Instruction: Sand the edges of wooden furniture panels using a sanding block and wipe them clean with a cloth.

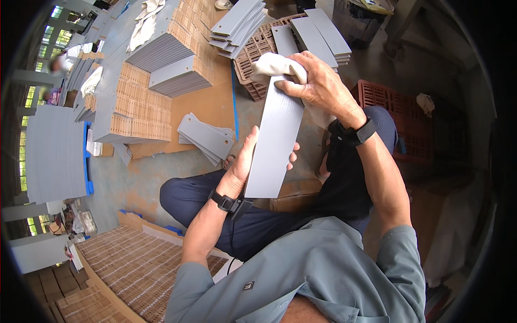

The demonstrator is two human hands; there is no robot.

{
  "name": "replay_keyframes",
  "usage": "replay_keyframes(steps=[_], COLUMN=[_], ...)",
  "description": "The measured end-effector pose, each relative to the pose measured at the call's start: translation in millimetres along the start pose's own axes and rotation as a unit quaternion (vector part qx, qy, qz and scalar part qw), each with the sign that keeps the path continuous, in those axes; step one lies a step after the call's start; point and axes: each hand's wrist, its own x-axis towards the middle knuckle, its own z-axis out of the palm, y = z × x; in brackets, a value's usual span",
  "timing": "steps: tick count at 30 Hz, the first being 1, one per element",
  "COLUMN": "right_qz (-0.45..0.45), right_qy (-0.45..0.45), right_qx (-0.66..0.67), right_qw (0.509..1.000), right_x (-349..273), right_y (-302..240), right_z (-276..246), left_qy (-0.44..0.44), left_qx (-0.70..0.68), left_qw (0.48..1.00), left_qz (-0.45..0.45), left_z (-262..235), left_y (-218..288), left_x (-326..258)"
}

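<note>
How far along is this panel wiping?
Hard to say what is done: grey panels lie on the crate and in a floor pile. In hand: the left hand holds a panel, the right hand presses a cloth on it. Big stacks remain.

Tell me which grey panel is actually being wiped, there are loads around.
The long grey panel across the lap: left hand grips its lower edge, right hand presses a white cloth on its top end. The others lie stacked, untouched.
</note>
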Motion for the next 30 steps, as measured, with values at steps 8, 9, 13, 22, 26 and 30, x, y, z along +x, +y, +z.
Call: replay_keyframes(steps=[8,9,13,22,26,30], right_qz=[-0.006,0.007,0.0,-0.058,-0.042,-0.013], right_qy=[0.007,0.003,0.03,0.055,0.036,0.018], right_qx=[-0.052,-0.046,-0.041,-0.14,-0.127,-0.107], right_qw=[0.999,0.999,0.999,0.987,0.99,0.994], right_x=[-2,-2,-2,-12,-12,-10], right_y=[-3,-3,3,-8,-10,-6], right_z=[6,7,11,25,25,25], left_qy=[0.011,0.013,0.007,0.029,0.012,0.013], left_qx=[0.031,0.034,0.034,0.013,0.014,0.008], left_qw=[0.999,0.999,0.999,0.999,1.0,1.0], left_qz=[0.004,0.003,0.004,0.005,0.006,0.002], left_z=[-6,-6,-6,-12,-16,-17], left_y=[-1,-1,0,0,-1,-2], left_x=[1,1,2,4,3,4])
